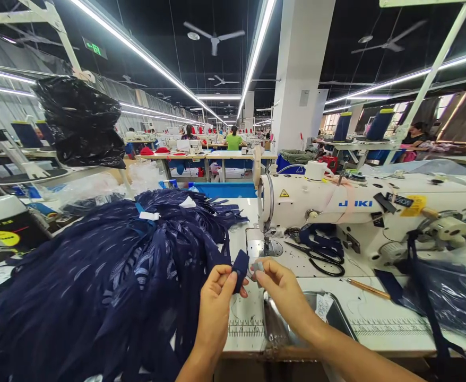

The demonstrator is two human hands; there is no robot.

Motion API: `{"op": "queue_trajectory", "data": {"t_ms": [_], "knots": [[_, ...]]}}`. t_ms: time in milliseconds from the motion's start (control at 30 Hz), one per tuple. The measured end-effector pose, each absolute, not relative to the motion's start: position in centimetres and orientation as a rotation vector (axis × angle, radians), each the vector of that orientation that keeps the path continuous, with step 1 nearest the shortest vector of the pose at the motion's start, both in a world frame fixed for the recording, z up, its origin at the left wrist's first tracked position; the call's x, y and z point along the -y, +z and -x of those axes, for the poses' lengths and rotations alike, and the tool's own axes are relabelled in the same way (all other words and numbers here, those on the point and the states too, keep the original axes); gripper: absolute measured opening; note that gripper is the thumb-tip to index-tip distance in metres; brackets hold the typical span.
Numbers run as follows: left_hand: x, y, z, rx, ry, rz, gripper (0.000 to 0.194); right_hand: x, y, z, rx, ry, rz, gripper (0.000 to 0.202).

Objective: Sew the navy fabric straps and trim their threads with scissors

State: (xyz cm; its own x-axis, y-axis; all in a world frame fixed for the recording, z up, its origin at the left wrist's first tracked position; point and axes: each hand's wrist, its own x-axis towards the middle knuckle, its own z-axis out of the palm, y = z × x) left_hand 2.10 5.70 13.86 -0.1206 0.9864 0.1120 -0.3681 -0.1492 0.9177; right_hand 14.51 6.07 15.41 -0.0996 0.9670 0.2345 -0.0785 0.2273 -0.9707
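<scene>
My left hand (216,297) pinches a short navy fabric strip (240,262) between thumb and fingers. Close beside it, my right hand (284,286) is closed on a small grey flat piece (258,267), too small to identify. Both hands are raised over the front of the table, just below the needle area of a white sewing machine (316,199). A large heap of navy fabric strips (97,276) lies directly left of my left hand, with white tags on top.
Black scissors (322,258) lie under the machine arm. A wooden-handled tool (368,288) rests to the right. A metal tray (338,310) is set into the table edge beneath my right forearm. Plastic-wrapped navy fabric (448,292) sits at the far right. Several people work in the background.
</scene>
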Motion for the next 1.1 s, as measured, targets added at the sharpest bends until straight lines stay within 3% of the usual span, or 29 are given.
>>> {"op": "queue_trajectory", "data": {"t_ms": [333, 633, 1100], "knots": [[-5.9, 13.8, -1.7, -0.930, 1.524, -0.951, 0.018, -5.4, 15.5, -14.0, 1.513, 0.887, 0.829, 0.021], [-5.6, 14.1, -1.8, -0.886, 1.524, -0.852, 0.014, -5.3, 15.7, -13.0, 1.368, 1.026, 0.829, 0.026], [-5.2, 13.8, -2.7, -0.861, 1.619, -0.787, 0.015, -5.4, 15.2, -12.1, 1.380, 0.967, 0.886, 0.014]]}}
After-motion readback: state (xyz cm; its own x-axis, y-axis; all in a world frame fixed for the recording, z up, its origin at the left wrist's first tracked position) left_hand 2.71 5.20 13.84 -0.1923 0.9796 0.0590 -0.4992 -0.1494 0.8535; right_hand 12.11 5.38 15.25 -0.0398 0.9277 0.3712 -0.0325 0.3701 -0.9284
